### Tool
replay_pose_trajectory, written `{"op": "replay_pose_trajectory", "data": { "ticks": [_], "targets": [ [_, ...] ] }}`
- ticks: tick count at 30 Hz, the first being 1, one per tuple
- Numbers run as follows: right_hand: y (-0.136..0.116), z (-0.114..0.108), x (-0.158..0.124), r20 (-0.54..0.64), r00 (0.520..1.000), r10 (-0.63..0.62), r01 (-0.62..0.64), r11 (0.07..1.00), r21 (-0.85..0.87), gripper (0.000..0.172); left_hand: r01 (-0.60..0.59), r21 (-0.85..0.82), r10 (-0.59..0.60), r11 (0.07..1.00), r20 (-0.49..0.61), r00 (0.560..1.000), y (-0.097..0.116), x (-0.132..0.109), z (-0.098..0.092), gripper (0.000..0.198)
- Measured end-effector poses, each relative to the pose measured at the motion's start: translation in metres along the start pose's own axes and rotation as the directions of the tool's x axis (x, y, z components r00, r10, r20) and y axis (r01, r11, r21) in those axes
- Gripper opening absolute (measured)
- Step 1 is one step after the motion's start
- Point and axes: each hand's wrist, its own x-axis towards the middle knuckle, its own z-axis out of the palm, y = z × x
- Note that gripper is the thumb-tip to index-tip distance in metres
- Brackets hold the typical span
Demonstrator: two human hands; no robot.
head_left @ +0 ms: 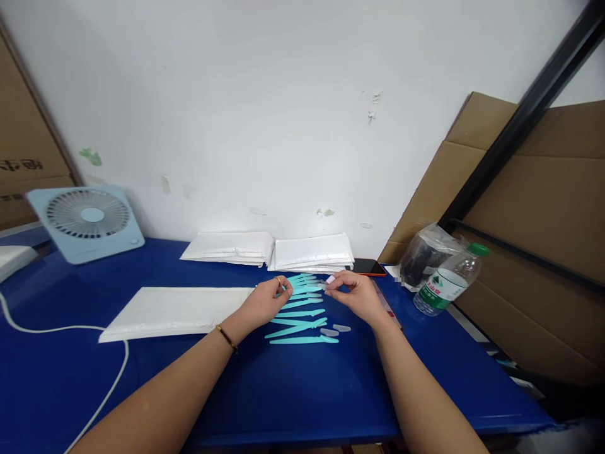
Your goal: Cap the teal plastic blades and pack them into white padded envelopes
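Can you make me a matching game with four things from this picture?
1. Fan
2. Bottle
3. Teal sticks
4. Left hand

A. Wears a ring
B. Lie in a row on the blue table
C. Has a green cap
D. Stands at the picture's left side

Right pairs: 1-D, 2-C, 3-B, 4-A

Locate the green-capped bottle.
In the head view, the bottle is on the right side of the blue table, beside the clear plastic bag and to the right of the right hand.
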Motion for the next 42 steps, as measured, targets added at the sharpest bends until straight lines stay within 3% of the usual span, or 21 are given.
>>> {"op": "replay_pose_trajectory", "data": {
  "ticks": [9,12,14,16,19,20,22,24,26,29,31,37,42],
  "targets": [
    [0.004,0.022,0.002,0.064,0.998,-0.011,0.010,1.000,0.014,0.010,-0.054,0.101,0.052,0.993,0.018,0.998,0.001,0.003,0.008,0.028],
    [0.008,0.017,0.004,0.083,0.996,0.023,-0.018,0.998,-0.064,0.011,-0.088,0.256,0.108,0.963,-0.064,0.992,0.001,0.004,0.006,0.024],
    [0.008,0.003,0.004,0.167,0.984,0.054,-0.033,0.992,-0.125,0.013,-0.117,0.320,0.136,0.940,-0.038,0.990,0.001,0.004,0.004,0.022],
    [0.008,-0.014,0.002,0.335,0.936,0.110,-0.056,0.984,-0.167,0.015,-0.159,0.326,0.151,0.932,0.053,0.987,0.001,0.003,0.003,0.017],
    [0.010,-0.033,-0.004,0.569,0.786,0.241,-0.129,0.965,-0.230,0.025,-0.204,0.329,0.163,0.922,0.148,0.975,0.001,0.002,0.004,0.014],
    [0.012,-0.036,-0.005,0.603,0.747,0.279,-0.152,0.955,-0.253,0.027,-0.208,0.338,0.164,0.918,0.154,0.974,0.001,0.002,0.005,0.014],
    [0.018,-0.036,-0.007,0.612,0.718,0.332,-0.184,0.938,-0.293,0.025,-0.211,0.357,0.166,0.910,0.153,0.974,0.001,0.002,0.006,0.016],
    [0.024,-0.034,-0.007,0.578,0.735,0.355,-0.191,0.926,-0.326,0.021,-0.213,0.370,0.171,0.904,0.142,0.975,0.000,0.003,0.006,0.018],
    [0.029,-0.030,-0.006,0.508,0.784,0.356,-0.186,0.916,-0.355,0.018,-0.219,0.381,0.180,0.898,0.135,0.974,0.000,0.002,0.005,0.019],
    [0.029,-0.024,-0.003,0.399,0.866,0.302,-0.147,0.915,-0.375,0.012,-0.239,0.409,0.198,0.881,0.142,0.970,0.000,0.002,0.004,0.017],
    [0.026,-0.019,-0.002,0.376,0.894,0.244,-0.091,0.921,-0.380,0.009,-0.255,0.435,0.212,0.863,0.147,0.966,0.000,0.003,0.004,0.017],
    [0.015,-0.007,-0.001,0.397,0.912,0.106,0.083,0.898,-0.431,0.006,-0.267,0.482,0.233,0.834,0.131,0.964,-0.001,0.004,0.006,0.022],
    [0.015,-0.004,0.000,0.401,0.914,0.071,0.124,0.889,-0.440,0.007,-0.262,0.494,0.231,0.829,0.124,0.965,-0.002,0.006,0.006,0.021]
  ]
}}
